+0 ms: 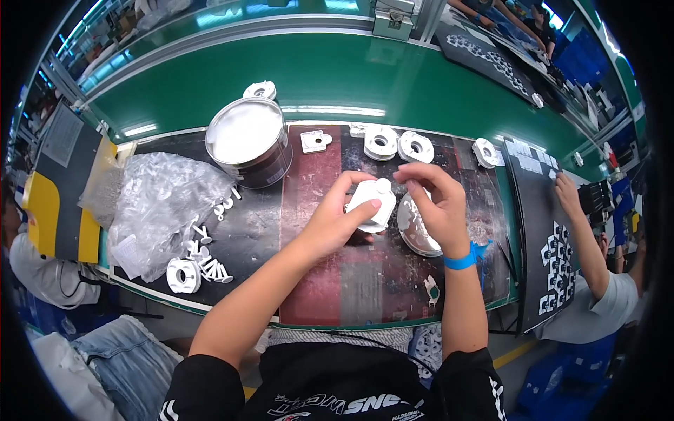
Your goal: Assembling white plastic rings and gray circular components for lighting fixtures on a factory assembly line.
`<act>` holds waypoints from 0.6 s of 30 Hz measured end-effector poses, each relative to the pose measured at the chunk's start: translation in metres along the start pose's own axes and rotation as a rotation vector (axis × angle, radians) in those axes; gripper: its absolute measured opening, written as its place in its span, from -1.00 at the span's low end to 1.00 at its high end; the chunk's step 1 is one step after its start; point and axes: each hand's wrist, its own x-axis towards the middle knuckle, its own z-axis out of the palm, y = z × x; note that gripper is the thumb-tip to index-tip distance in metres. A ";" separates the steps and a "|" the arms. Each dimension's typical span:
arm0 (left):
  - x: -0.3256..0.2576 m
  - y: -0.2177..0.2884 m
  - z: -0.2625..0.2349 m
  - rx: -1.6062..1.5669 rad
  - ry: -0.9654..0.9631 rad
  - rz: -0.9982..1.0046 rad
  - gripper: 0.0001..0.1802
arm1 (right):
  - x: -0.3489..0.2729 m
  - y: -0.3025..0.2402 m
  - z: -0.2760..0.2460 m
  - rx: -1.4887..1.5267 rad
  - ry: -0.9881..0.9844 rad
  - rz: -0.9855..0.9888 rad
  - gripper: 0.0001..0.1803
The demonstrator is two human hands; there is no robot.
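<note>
My left hand is closed around a white plastic part, with the thumb pressed on its flat face. A small round knob shows at the part's upper end. Just right of it, my right hand, with a blue wristband, is raised with its fingers curled toward the thumb. Whether a small piece is between those fingertips cannot be made out. Beneath the right hand lies a round, shallow dish with patchy white residue, partly hidden by the hand.
A large tin of white material stands at the back left. A clear plastic bag lies left, beside loose white plugs and a white ring part. More ring parts sit along the back. A co-worker's hand touches a black board at right.
</note>
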 end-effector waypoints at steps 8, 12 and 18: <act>0.054 0.025 0.007 -0.076 0.194 0.063 -0.44 | 0.001 0.001 -0.017 0.125 0.269 -0.059 -0.80; 0.137 0.046 0.001 0.113 0.379 0.254 -0.49 | -0.001 -0.004 -0.022 0.156 0.326 -0.076 -0.78; 0.258 0.019 -0.056 0.833 0.865 0.341 -0.45 | -0.006 -0.002 -0.009 0.067 0.244 -0.067 -0.79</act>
